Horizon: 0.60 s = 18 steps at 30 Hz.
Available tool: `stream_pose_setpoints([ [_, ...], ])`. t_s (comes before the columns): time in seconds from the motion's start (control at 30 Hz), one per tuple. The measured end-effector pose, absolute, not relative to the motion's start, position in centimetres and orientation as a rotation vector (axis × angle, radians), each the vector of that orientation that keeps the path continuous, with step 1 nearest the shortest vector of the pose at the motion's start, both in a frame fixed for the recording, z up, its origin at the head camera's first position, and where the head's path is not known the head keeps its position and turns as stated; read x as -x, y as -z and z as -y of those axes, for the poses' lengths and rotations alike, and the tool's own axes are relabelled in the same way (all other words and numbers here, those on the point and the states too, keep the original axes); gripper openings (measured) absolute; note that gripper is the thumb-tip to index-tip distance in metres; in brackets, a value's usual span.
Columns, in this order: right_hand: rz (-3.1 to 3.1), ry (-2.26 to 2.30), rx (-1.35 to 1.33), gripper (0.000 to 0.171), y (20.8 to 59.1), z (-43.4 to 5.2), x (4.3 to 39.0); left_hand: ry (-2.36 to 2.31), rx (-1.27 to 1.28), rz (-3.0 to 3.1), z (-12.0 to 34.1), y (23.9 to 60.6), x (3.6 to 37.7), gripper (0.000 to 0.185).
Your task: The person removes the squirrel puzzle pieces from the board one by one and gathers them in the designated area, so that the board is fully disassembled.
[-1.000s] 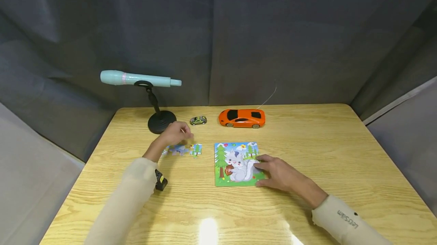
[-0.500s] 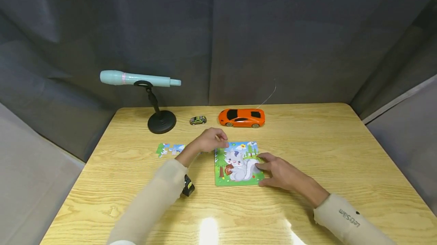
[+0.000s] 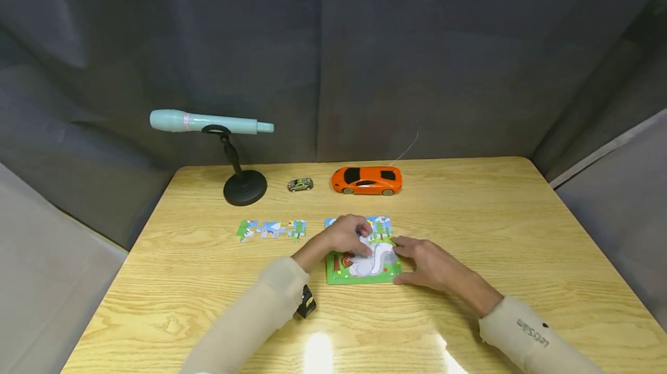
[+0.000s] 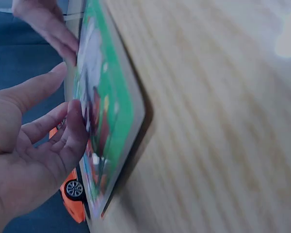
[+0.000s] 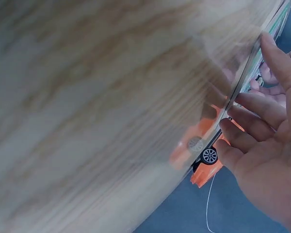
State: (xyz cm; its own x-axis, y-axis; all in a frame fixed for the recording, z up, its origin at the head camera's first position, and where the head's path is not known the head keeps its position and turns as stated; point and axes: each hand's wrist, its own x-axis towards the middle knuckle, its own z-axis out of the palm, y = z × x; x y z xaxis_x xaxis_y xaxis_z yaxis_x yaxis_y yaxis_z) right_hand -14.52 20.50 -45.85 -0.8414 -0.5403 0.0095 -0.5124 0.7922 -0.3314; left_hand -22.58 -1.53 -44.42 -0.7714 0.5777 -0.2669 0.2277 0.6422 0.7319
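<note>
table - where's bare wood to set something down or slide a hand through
The table is bare right of the puzzle board and right hand, out to the edge. The front strip and the left edge beyond the loose pieces are free too. It is crowded at the centre, where the left hand lies on the board, and along the back: microphone stand, small car, orange car.

Glossy wood-grain table (image 3: pixel 495 235), glossy plastic orange car (image 3: pixel 367 180), matt cloth backdrop (image 3: pixel 365 55).

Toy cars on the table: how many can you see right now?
2. The orange car sits at the table's far edge, behind the puzzle board. The small green car is just left of it, beside the mic stand. None seem hidden.
</note>
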Motion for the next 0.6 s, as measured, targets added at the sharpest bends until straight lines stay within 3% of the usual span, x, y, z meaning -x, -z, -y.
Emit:
stream_pose_setpoints([
  [0.6,-2.848,0.448,0.87,0.065,45.2,-20.5,14.5,-0.753,-0.64,-2.511,-0.3,45.1,21.7,0.045],
])
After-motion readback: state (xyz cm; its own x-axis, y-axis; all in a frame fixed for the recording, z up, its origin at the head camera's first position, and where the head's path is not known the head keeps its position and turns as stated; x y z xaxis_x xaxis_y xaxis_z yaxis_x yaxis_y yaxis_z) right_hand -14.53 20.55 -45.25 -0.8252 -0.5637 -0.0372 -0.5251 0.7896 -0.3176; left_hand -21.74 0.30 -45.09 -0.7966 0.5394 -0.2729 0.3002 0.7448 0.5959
